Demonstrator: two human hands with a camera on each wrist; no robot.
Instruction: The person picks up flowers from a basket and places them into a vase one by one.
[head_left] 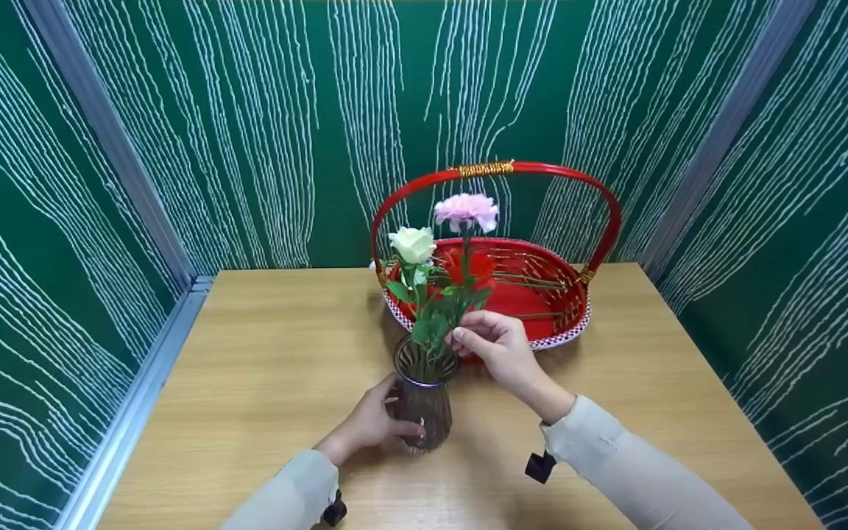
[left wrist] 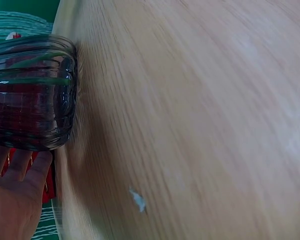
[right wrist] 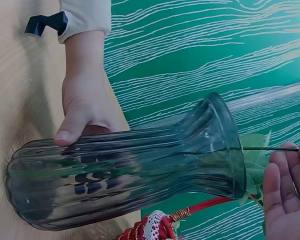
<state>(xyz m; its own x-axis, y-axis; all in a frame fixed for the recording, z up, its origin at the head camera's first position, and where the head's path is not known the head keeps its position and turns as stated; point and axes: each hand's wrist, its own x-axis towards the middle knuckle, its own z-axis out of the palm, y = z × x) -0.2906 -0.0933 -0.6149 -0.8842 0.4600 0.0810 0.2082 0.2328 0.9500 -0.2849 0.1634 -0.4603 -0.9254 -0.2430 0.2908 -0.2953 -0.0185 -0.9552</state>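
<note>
A tinted, ribbed glass vase [head_left: 431, 408] stands upright on the table. My left hand [head_left: 369, 422] grips its lower body, thumb in front and fingers reaching round the far side. Leafy stems rise from the vase mouth, with a white rose [head_left: 414, 244] at the left and a pink carnation [head_left: 467, 209] higher up. A red flower [head_left: 472, 266] shows behind the carnation's stem. Just above the rim, my right hand [head_left: 499, 349] pinches a thin green stem [right wrist: 270, 148], which runs into the vase in the right wrist view. Which bloom it bears is hard to tell.
Behind the vase sits a red basket [head_left: 577, 324] with a tall arched handle [head_left: 558, 170]; several green stems lie in it. Green walls with white lines enclose the wooden table [head_left: 277, 331]. A small pale scrap [left wrist: 138, 200] lies on the tabletop.
</note>
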